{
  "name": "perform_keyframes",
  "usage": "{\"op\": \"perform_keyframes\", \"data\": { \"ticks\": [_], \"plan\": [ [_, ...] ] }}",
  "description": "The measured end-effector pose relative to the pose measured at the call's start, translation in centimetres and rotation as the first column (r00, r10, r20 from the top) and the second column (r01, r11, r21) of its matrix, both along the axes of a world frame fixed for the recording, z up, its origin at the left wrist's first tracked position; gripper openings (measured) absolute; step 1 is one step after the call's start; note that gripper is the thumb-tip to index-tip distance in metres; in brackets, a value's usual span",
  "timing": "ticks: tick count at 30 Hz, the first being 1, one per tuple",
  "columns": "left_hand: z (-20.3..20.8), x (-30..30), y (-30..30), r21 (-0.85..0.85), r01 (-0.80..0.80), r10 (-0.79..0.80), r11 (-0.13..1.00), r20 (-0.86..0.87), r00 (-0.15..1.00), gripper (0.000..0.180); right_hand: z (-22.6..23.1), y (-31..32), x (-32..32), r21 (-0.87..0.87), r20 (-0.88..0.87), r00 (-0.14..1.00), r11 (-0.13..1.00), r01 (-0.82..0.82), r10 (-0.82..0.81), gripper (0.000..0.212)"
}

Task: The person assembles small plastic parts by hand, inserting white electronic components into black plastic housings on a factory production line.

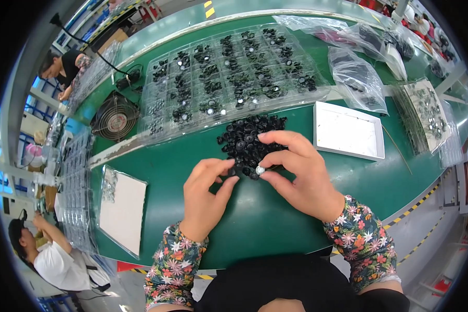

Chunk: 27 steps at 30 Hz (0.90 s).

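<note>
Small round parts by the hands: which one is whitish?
The silvery-white part pinched in the right hand; the loose pile beside it looks black.

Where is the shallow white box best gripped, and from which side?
Probably by pinching the white box at the middle of its near wall, coming from the near side: its thin walls stand up around an open top.

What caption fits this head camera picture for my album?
Beside a pile of small black parts, the right hand pinches a silvery piece; the left hand is close by.
</note>
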State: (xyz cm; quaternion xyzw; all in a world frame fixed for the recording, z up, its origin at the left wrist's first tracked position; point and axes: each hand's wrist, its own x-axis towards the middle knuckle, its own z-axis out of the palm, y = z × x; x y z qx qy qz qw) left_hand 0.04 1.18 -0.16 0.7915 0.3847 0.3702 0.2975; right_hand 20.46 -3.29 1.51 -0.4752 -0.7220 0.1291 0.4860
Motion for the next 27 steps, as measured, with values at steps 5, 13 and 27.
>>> {"op": "perform_keyframes", "data": {
  "ticks": [5, 13, 27],
  "plan": [
    [-0.1, -0.3, -0.8, -0.353, 0.217, -0.045, 0.910, 0.436, 0.899, 0.031, -0.6, -0.5, -1.3, -0.097, -0.192, 0.979, 0.991, -0.092, 0.073, 0.018],
    [0.1, -0.9, -1.2, -0.581, 0.446, -0.018, 0.680, 0.595, 0.803, 0.029, -1.1, -0.6, -2.1, -0.111, -0.255, 0.964, 0.987, -0.112, 0.081, 0.021],
    [-0.5, -1.0, -1.1, -0.626, 0.598, 0.124, 0.500, 0.735, 0.667, 0.022, -0.7, -0.9, -2.3, -0.038, -0.132, 0.989, 0.997, -0.066, 0.060, 0.023]
  ]
}}
